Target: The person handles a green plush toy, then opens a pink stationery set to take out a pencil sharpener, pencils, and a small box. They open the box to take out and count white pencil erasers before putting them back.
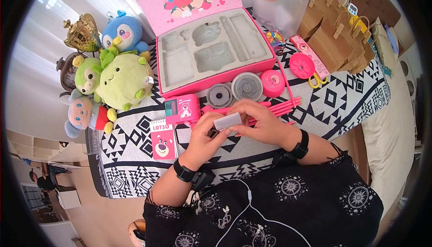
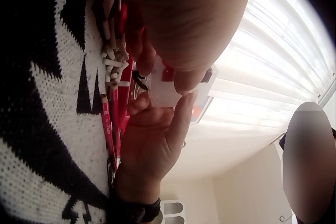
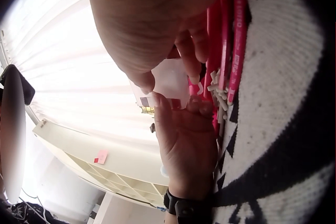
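"LOTSO" heads the pink-and-white, spiral-bound paper notepad (image 1: 164, 144) at eight o'clock in the head view. The right wrist view's slim pink pencil (image 3: 239, 37), toward one o'clock, also reads "LOTSO".

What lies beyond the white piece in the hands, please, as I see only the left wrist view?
Observer: The head view shows an open pink box beyond the white piece, with moulded hollows inside it.
Operator: Thank you; could you tell me what lies beside the left hand?
Observer: A spiral notepad marked LOTSO lies to the left of the left hand.
Operator: And is there anything off to the right, please?
Observer: Yes, brown paper bags are beyond and to the right of the right hand.
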The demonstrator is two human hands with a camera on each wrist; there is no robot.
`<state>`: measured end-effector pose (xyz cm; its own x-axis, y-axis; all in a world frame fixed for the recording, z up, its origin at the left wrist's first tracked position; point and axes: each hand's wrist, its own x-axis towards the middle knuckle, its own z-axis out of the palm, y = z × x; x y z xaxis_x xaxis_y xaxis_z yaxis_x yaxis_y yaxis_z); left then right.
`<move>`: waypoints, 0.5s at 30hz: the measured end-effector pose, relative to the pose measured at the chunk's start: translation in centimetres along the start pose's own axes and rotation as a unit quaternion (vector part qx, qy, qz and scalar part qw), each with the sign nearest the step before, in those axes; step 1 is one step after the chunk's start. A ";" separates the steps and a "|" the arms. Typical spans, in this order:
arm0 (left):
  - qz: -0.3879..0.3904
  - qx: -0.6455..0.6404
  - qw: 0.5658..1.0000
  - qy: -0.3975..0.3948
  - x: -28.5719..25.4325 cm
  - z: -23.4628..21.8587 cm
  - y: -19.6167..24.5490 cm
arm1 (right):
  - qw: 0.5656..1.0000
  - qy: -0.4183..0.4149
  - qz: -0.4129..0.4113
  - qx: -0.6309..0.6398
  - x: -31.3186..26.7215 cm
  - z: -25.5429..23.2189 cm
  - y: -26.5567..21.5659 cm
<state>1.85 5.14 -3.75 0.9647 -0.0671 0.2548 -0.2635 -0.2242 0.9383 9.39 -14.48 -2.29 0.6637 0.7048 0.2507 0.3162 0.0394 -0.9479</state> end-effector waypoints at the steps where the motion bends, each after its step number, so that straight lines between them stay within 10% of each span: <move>1: 0.000 0.000 1.000 0.000 0.0 0.0 0.0 | 1.000 0.001 -0.015 -0.011 0.0 0.0 0.1; 15: -0.008 -0.019 1.000 0.009 -0.1 0.2 -0.3 | 0.998 0.008 -0.042 -0.037 -0.1 0.0 0.3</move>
<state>1.84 5.01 -4.08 0.9686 -0.0464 0.2442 -0.2486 -0.1888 0.9500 9.43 -14.54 -2.60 0.6430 0.6904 0.3315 0.4200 0.0441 -0.9065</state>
